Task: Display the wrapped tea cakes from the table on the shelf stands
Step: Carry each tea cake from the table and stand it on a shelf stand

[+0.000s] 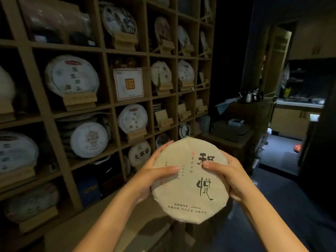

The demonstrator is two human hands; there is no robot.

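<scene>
From the head camera: a round tea cake (190, 180) in pale paper with big black letters, held up in the air in front of the shelf (109, 51), printed face toward the camera. Looks flat, stiff and a bit heavy, like a thick plate. Thin paper wrap, probably easy to tear or crumple, so best held by the round edge, not squeezed in the middle. Could chip if dropped.

Left hand (154, 176) wrapped around the left edge, thumb lying across the front, fingers curled behind. Right hand (229, 177) wrapped around the right edge the same way, thumb on the front near the top letter. Both forearms reaching up from the bottom, elbows low.

An empty wooden stand (162, 118) waiting in a shelf box just above the cake. Other stands already full. Desk not clearly seen.
</scene>
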